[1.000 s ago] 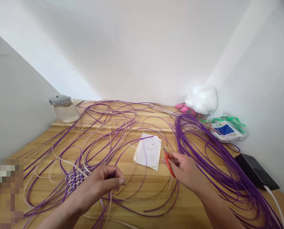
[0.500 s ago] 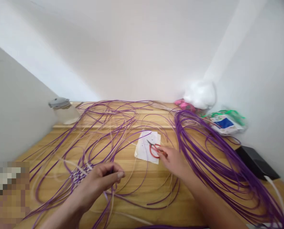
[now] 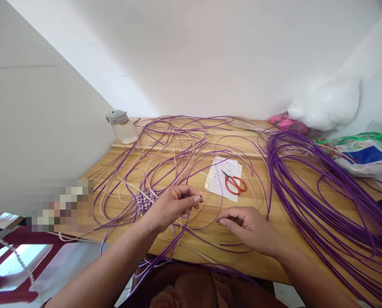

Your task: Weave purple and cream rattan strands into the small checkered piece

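Observation:
Finger and thumb of my left hand [image 3: 174, 207] are pinched together, with a bit of purple strand showing at the tips. My right hand [image 3: 250, 226] is closed in a pinch just to the right, at the end of a thin purple strand. Partly behind my left hand lies a small checkered purple-and-cream woven piece [image 3: 142, 202], with long loose strands spreading from it. Beyond my right hand, red-handled scissors [image 3: 234, 185] rest on a sheet of white paper [image 3: 216, 177] with marks on it; no hand touches them.
A big coil of purple strands [image 3: 332, 171] lies on the right of the wooden table. Behind it sit a white plastic bag [image 3: 326, 105], a pink bundle [image 3: 285, 122] and a blue-and-white packet [image 3: 366, 155]. A grey-lidded container [image 3: 125, 130] stands at the back left.
My right hand has let go of the scissors, leaving them on the paper, and has come back toward my body to pinch a strand. My left hand stays pinched. The view has shifted left.

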`<state>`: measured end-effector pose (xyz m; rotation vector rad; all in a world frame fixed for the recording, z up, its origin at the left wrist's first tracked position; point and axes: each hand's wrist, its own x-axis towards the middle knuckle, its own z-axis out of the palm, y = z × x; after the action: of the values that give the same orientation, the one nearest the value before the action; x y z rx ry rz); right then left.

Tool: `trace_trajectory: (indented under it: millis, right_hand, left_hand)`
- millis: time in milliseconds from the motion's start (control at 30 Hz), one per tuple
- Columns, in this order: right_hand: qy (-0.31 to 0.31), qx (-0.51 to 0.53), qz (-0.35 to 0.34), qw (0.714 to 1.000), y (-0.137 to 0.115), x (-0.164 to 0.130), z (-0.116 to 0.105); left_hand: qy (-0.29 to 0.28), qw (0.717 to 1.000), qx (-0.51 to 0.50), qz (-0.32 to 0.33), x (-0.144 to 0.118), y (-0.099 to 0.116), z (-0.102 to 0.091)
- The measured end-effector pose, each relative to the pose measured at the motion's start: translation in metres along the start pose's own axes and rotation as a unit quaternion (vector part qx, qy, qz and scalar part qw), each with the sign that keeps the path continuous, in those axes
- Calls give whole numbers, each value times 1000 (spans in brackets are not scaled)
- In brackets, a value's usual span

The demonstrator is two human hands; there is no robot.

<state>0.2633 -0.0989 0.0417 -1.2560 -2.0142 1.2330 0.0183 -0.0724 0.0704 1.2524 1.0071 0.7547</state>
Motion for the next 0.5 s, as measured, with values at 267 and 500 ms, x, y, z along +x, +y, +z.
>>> trace_trajectory:
  millis: [267,500]
  right_hand:
    - [8,-6,11,1000,-6,-11,6]
    - [88,-74,47,992,11,-50,-28]
  left_hand:
    - [5,1000,-20,-17,-2,-1,5]
    - [32,999,-4,-26,-10,-9,-6]
